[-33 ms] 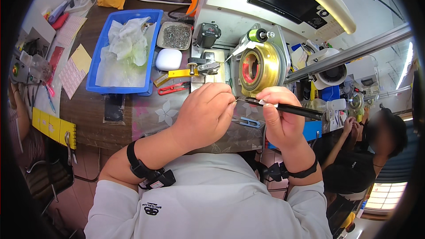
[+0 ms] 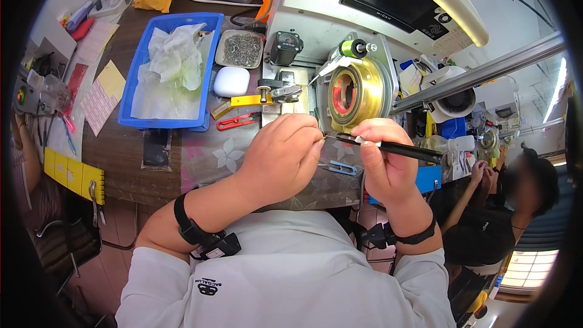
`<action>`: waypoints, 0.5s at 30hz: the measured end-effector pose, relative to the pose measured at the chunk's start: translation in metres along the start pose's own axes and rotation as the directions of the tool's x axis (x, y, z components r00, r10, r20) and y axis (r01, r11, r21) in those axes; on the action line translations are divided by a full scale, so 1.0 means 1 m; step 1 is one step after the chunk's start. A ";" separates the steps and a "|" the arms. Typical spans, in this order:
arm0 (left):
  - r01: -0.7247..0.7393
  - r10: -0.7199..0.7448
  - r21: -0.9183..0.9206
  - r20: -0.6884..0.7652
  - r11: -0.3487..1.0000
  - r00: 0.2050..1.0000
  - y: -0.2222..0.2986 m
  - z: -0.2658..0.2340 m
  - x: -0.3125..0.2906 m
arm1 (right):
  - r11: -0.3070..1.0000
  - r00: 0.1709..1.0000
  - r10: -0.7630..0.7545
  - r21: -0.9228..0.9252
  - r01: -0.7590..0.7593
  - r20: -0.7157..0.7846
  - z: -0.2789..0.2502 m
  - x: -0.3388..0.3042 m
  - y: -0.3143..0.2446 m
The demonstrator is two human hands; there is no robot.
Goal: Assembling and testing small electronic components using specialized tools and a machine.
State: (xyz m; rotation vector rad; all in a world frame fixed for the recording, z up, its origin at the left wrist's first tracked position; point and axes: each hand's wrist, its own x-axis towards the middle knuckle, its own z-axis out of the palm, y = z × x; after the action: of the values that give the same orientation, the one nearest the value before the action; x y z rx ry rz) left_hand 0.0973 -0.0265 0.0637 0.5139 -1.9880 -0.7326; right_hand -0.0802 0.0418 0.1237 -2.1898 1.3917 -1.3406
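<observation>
My left hand (image 2: 282,158) is closed in a pinch, its fingertips at the tip of a slim black pen-shaped tool. What it pinches is too small to make out; a thin pale thread-like bit shows there. Held across the fingers of my right hand (image 2: 388,155) is the black pen-shaped tool (image 2: 419,153), pointing left, with a scrap of white under the fingers. Just beyond both hands stands a machine with a round brass-coloured ring (image 2: 358,94). On the table behind my left hand lie red thread snips (image 2: 234,123); blue snips (image 2: 341,168) lie between my wrists.
A blue tray (image 2: 124,100) with crumpled translucent sheets stands at the left. Beside it are a dish of small metal pieces (image 2: 242,48) and a white rounded case (image 2: 231,83). A metal rail (image 2: 480,73) crosses the right side. A co-worker (image 2: 486,218) sits at the right.
</observation>
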 end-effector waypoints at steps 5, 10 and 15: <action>0.002 -0.002 -0.036 0.007 0.999 1.000 0.000 0.001 -0.001 | 1.000 1.000 0.017 -0.020 -0.017 0.013 0.002 0.002 -0.001; 0.044 -0.040 -0.055 0.066 0.998 0.997 -0.001 0.000 -0.004 | 0.997 0.995 0.080 -0.021 -0.079 0.053 0.002 0.007 -0.004; 0.063 -0.058 -0.062 0.081 0.996 0.995 0.000 0.001 -0.004 | 0.977 0.974 0.210 0.002 -0.211 0.088 0.005 0.011 -0.008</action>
State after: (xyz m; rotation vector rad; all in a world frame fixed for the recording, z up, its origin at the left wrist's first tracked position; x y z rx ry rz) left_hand 0.0984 -0.0235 0.0612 0.5157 -2.0214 -0.8642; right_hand -0.0705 0.0360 0.1317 -2.0015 1.5294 -1.1608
